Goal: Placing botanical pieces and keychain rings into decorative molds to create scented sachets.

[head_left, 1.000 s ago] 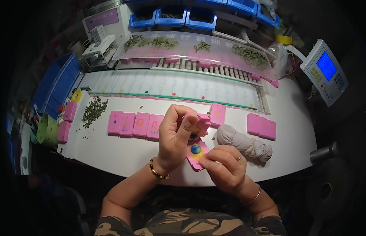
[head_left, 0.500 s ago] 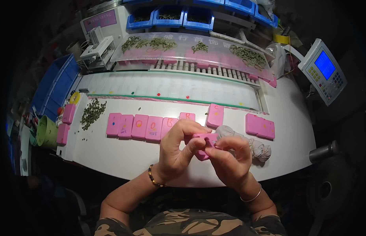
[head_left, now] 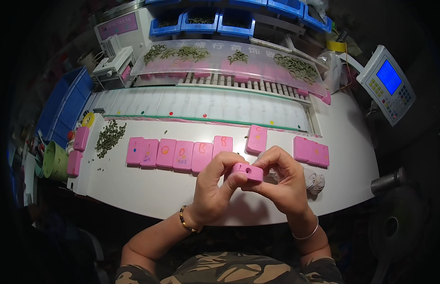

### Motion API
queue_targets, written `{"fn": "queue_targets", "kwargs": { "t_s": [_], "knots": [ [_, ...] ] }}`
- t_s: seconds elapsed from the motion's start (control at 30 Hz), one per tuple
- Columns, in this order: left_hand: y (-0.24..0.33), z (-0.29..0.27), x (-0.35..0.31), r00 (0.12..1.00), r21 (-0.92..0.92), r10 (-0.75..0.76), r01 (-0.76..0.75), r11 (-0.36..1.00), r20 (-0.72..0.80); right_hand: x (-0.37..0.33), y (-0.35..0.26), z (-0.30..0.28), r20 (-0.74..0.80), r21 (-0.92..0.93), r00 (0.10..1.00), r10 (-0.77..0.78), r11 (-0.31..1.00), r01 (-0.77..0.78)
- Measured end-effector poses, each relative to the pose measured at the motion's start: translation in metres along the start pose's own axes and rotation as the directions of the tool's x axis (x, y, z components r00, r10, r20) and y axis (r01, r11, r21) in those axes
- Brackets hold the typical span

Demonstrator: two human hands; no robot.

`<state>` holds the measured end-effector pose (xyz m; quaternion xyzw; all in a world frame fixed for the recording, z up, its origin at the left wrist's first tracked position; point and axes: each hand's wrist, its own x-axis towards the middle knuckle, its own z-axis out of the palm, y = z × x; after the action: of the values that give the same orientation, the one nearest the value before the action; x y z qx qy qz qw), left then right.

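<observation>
A small pink rubber mould (head_left: 248, 173) is held above the near part of the white table, a round hole in the side turned toward me. My left hand (head_left: 211, 187) grips its left end between thumb and fingers. The right end is pinched by my right hand (head_left: 287, 177), thumb below and fingers over the top. Its halves look pressed together; whatever may be inside is hidden. Just beyond my hands, several similar pink moulds (head_left: 184, 155) lie in a row, marked in colour. Another pink mould (head_left: 257, 139) rests apart behind my right hand.
A whitish cloth bundle (head_left: 316, 182) lies beside my right hand, below a group of pink moulds (head_left: 311, 151). Dark green bits (head_left: 110, 137) are heaped at left. Behind run a white plate conveyor (head_left: 205, 105) and a clear tray (head_left: 220, 66) with green pieces. A control panel (head_left: 387, 78) stands right.
The mould, gaping and tilted before, is now level with its halves together. My right hand has shifted from its front to its right end. The conveyor plates have moved left.
</observation>
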<state>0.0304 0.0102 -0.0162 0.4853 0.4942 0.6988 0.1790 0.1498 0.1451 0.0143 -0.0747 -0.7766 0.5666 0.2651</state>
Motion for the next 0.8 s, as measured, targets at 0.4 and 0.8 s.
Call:
{"fn": "queue_targets", "kwargs": {
  "t_s": [0.4, 0.8],
  "knots": [
    [-0.008, -0.018, 0.015, 0.951, -0.11, -0.238, 0.22, 0.969, -0.198, 0.016, 0.019, 0.006, -0.014, 0.615, 0.913, 0.407, 0.724, -0.313],
    [-0.043, -0.104, 0.075, 0.973, 0.629, -0.154, 0.227, 0.744, -0.17, 0.036, 0.022, -0.018, -0.114, -0.18, 0.99, 0.082, 0.978, -0.102]
  ]
}}
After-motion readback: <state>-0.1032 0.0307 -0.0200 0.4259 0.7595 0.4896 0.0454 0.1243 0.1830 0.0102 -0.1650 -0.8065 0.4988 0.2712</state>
